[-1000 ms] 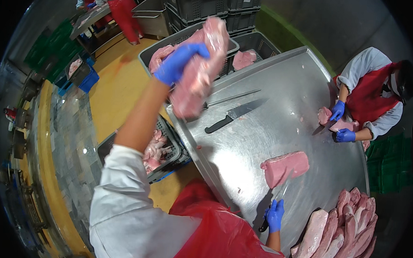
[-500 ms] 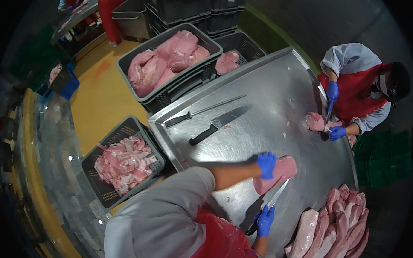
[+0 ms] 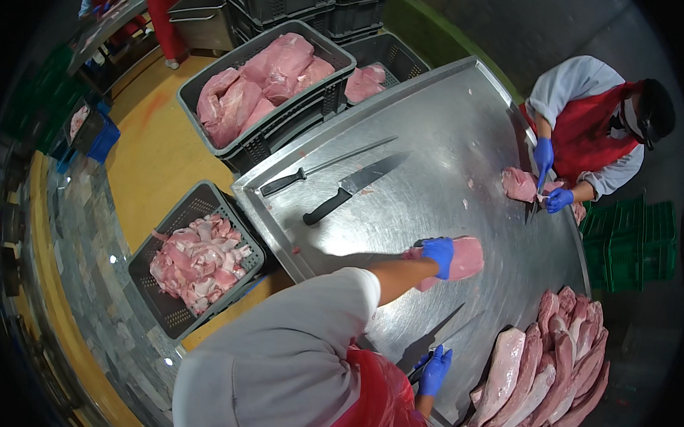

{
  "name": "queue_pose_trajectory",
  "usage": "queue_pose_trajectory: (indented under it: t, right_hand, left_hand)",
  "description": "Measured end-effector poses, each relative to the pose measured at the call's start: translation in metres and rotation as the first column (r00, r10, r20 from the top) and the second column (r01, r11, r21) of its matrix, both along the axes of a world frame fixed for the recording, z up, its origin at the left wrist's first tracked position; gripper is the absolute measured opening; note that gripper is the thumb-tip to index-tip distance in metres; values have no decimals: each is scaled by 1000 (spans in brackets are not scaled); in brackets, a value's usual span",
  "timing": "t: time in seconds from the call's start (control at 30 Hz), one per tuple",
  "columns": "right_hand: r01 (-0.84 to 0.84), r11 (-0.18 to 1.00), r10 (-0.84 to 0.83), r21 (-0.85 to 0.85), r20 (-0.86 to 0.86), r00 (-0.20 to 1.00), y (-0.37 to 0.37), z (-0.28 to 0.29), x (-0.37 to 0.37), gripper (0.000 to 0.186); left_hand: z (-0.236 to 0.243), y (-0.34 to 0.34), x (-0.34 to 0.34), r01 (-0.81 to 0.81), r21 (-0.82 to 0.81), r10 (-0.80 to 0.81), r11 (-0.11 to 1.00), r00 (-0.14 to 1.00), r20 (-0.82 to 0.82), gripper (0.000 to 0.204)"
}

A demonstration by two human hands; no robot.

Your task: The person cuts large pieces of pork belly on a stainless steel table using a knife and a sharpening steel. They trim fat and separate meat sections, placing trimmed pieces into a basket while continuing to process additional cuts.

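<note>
At the steel bench (image 3: 437,141), my left hand (image 3: 438,256), gloved in blue, lies flat and spread on a pale pink slab of meat (image 3: 462,255), pinning it near the bench's near-right part. My right hand (image 3: 434,370), also in a blue glove, is closed round the handle of a knife (image 3: 437,338), blade pointing up the bench toward the slab and not yet touching it.

I judge the cut goes best with the left palm pressing the slab flat and its fingers kept back from the blade's path, and the knife drawn in long, even strokes away from that hand.

A row of trimmed cuts (image 3: 545,375) crowds the bench's near-right corner, just beside the knife hand, so there is little room on that side. Toward the bench's left edge lie a black-handled broad knife (image 3: 351,187) and a thin sharpening steel (image 3: 321,168), well apart from the slab; bare steel lies between. At the far-right edge a co-worker (image 3: 590,133) in a red apron trims another piece of meat (image 3: 520,183) with both hands. Beyond the left edge stand a grey crate of large cuts (image 3: 267,88) and, lower, a crate of small trimmings (image 3: 199,261).
</note>
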State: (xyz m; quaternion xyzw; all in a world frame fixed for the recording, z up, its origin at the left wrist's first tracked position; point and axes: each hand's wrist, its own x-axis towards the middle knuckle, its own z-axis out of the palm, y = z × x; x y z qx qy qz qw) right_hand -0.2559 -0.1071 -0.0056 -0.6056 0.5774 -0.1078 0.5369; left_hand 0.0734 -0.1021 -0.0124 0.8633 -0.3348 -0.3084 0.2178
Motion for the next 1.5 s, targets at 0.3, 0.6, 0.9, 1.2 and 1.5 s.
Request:
queue_pose_trajectory:
  t: [0.3,0.6,0.9,1.2,1.5]
  right_hand:
    - [-42,933,-135,357,457,879,2,-41,54,21]
    - [-322,796,-44,512,580,813,19,-22,144,22]
    - [-832,554,360,-10,904,229,105,190,285,36]
    - [-689,716,489,110,626,608,46,76,199,50]
    - [-178,921,93,347,247,964,-7,19,-13,27]
  left_hand:
    - [-26,132,-45,-114,-74,108,991,991,-82,67]
    - [-16,197,-65,-296,-390,89,872,879,-468,108]
    - [201,361,124,-277,-850,76,448,959,-272,103]
    - [195,505,317,-367,-394,316,843,930,-190,93]
    - [-7,532,424,-572,240,403,784,764,504,79]
